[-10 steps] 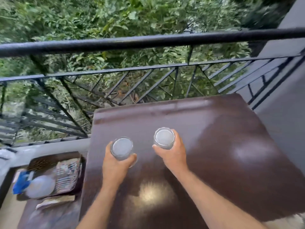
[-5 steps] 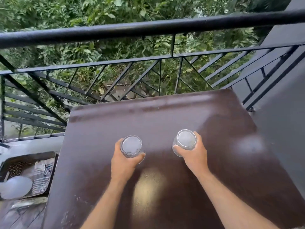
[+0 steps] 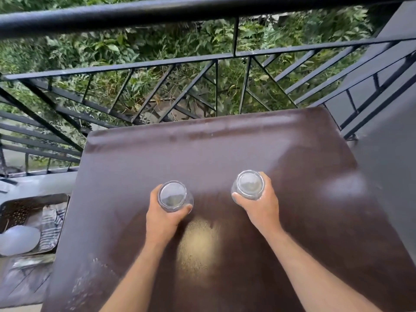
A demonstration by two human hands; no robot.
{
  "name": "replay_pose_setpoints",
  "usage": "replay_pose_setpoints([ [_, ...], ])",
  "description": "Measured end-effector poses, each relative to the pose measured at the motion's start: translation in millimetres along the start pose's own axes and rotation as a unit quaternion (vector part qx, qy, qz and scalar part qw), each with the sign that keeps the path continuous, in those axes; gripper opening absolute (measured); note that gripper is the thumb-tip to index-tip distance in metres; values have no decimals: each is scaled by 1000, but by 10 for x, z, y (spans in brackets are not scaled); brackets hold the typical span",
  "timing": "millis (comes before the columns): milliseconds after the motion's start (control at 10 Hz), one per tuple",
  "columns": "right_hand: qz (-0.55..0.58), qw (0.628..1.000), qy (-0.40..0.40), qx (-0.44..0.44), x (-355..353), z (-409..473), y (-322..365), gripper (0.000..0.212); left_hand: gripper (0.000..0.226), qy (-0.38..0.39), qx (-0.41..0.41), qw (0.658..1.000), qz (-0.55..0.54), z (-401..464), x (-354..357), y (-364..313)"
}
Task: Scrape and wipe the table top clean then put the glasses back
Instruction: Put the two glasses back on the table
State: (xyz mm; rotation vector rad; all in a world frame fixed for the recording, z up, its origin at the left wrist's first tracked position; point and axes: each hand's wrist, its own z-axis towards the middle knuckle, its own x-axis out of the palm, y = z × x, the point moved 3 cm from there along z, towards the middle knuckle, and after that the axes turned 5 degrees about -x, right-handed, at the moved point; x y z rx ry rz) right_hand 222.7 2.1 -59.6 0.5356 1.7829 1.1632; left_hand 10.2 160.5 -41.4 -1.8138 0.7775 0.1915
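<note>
Gripping one clear glass each over the middle of the brown table top [image 3: 225,149]: left hand [image 3: 163,218] has fingers and thumb curled round the left glass [image 3: 174,195], right hand [image 3: 262,207] is clamped round the right glass [image 3: 248,184]. Glasses sit apart, side by side; can't tell if bases touch the surface. Black railing [image 3: 157,10] beyond, metal tray [image 3: 33,199] lower left holding a striped cloth [image 3: 51,228].

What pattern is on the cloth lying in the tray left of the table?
Stripes, dark on light, on the folded cloth in the perforated metal tray; head view.
</note>
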Motion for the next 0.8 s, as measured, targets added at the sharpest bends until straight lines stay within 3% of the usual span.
replay_pose_setpoints([
  [500,-10,1000,3,-15,0,-69,-1,79,82,5,18,1000,4,17,68,37],
  [700,1,1000,22,-7,-20,-85,2,90,94,52,19,998,-17,21,2,61],
  [800,5,999,-28,-37,-86,-121,175,97,103,43,42,997,-41,-3,-90,37],
])
